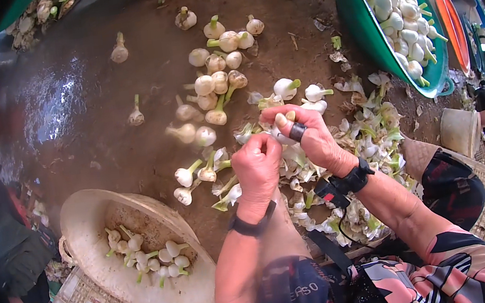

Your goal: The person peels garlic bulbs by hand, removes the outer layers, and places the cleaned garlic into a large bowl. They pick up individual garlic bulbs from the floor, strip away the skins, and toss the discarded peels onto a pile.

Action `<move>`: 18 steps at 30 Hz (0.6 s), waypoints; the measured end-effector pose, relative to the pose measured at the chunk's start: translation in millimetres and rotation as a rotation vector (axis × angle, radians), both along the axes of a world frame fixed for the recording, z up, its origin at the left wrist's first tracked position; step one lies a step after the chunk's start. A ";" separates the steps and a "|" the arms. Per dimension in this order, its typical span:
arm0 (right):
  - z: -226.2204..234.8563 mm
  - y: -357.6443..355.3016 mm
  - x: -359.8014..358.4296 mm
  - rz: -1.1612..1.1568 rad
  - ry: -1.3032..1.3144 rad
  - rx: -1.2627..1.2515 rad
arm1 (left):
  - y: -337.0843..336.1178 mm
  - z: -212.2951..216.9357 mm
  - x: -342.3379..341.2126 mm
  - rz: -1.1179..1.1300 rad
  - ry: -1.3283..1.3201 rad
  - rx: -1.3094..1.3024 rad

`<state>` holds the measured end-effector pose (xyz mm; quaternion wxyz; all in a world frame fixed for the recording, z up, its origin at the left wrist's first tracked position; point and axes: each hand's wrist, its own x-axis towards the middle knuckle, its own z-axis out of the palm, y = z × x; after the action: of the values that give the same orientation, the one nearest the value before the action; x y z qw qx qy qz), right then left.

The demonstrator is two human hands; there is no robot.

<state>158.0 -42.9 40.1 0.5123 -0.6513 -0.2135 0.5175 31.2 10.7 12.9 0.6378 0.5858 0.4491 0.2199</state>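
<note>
My left hand (257, 165) is closed, its fingers curled in, and what they hold, if anything, is hidden. Right beside it, my right hand (308, 134) is bent round a garlic bulb (278, 137), of which only a white part shows under the fingers. A dark band wraps one of that hand's fingers. Garlic bulbs with short green stems (286, 88) lie just beyond the right hand. More bulbs (188, 175) rest to the left of the left hand. Loose peeled skins and leaves (368, 136) are heaped beneath and right of my right forearm.
Unsorted bulbs (216, 64) are scattered over the brown wet surface ahead. A green basin (354, 28) full of white bulbs stands at the far right. A pale basin (91, 224) with several bulbs sits at the near left, beside plastic crates (88, 300). A white bucket (457, 131) is at the right.
</note>
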 end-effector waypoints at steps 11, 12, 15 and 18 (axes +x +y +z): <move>-9.0 2.7 42.3 -0.335 1.160 0.380 | 0.0 -28.5 -37.0 -0.275 0.197 -0.377; -9.6 5.8 34.9 -0.291 1.174 0.378 | -1.8 -25.3 -37.4 -0.201 0.067 -0.402; -8.8 8.5 32.4 -0.239 1.021 0.369 | 6.2 9.2 -13.7 -0.062 -0.268 -0.637; -7.4 7.9 31.5 0.051 0.485 0.153 | 17.8 9.5 3.3 0.047 -0.480 -0.753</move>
<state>189.5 -35.0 32.8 0.5832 -0.4621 -0.1391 0.6535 34.5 28.5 22.4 0.8875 0.2350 0.3505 0.1852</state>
